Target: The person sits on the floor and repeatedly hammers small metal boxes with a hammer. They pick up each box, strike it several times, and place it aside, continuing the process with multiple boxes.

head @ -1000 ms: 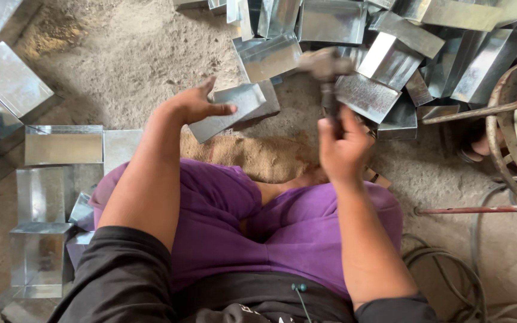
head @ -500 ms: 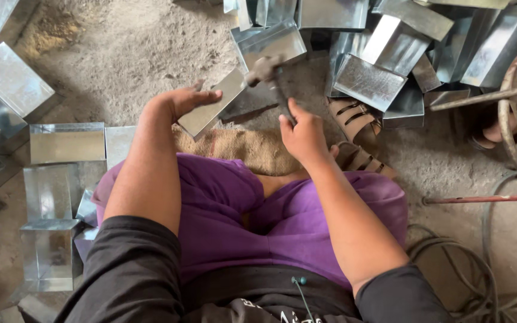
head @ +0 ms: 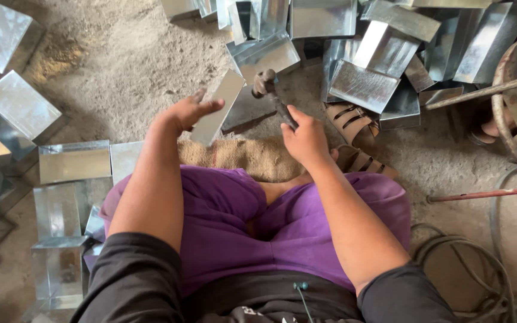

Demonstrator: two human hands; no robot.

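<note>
Just beside left hand (head: pixel 189 112): sheet-metal piece (head: pixel 216 107).

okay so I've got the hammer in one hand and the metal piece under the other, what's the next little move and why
Probably bring the hammer down on the folded sheet-metal piece. The right hand grips the handle with the head raised just above the piece, and the left hand steadies the piece's edge over the sacking mat, fingers off to the side.
</note>
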